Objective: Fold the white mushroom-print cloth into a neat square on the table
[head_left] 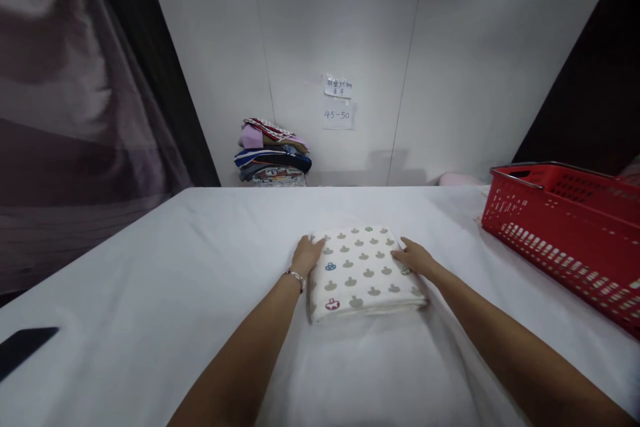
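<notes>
A folded white cloth [364, 273] printed with grey mushrooms, a few of them coloured, lies flat in front of me on the white-covered table [200, 267]. My left hand [307, 256] grips its left edge, thumb on top and the other fingers partly hidden along the side. On the opposite edge, my right hand [417, 258] holds the cloth in the same way, its thumb over the print. A bracelet [297, 277] circles my left wrist.
To the right stands a red plastic basket [565, 233] with a metal handle. A pile of folded fabrics [274, 157] sits beyond the table's far edge by the wall. At the left edge lies a dark flat object [25, 350]. Handwritten paper signs [339, 115] hang on the wall.
</notes>
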`<state>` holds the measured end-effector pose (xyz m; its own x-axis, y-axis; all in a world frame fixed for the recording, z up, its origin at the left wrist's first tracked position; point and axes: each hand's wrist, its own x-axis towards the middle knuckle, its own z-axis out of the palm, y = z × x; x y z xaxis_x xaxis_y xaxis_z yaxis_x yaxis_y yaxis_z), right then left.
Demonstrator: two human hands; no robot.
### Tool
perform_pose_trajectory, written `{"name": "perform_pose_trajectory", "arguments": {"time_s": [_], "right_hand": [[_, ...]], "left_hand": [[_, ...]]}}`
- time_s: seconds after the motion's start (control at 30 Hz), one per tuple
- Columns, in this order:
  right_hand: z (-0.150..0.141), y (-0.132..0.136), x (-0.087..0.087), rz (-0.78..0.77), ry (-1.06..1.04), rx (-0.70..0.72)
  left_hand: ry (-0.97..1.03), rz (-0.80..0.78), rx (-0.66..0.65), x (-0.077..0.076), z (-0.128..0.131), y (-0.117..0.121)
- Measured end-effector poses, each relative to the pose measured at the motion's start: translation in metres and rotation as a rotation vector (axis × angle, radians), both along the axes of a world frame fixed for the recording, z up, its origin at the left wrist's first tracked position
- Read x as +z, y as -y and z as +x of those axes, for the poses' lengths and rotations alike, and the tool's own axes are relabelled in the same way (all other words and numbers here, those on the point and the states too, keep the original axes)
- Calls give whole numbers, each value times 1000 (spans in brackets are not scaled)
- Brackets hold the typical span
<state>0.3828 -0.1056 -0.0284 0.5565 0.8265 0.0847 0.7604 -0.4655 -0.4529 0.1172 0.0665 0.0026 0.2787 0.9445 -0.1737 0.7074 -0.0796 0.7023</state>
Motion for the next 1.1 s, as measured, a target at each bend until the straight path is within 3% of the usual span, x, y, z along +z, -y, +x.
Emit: {"name": "perform_pose_trajectory", "arguments": {"time_s": [0.13,0.27,0.47,0.6,0.7,0.77,0.93,1.1], "right_hand": [[-3,-3,-1,49,30,10],[-10,-6,-3,188,-27,77],[-19,-15,-8,44,38,125],[-34,-23,5,78,237,216],[-57,-39,19,117,290,398],[-68,-52,24,59,278,470],[-62,-67,15,-176,191,364],[-51,-65,6,-179,167,354]], "left_hand": [[18,-16,8,0,1,-5],[81,116,36,-3,-17,-8],[-84,78,57,-13,-43,-6],[-122,293,-1,-7,-38,6],[-137,490,-136,-5,-27,17],[-188,507,-240,-8,-18,22],[-275,474,-338,-21,-8,25],[-308,512,-341,-28,-7,25]]}}
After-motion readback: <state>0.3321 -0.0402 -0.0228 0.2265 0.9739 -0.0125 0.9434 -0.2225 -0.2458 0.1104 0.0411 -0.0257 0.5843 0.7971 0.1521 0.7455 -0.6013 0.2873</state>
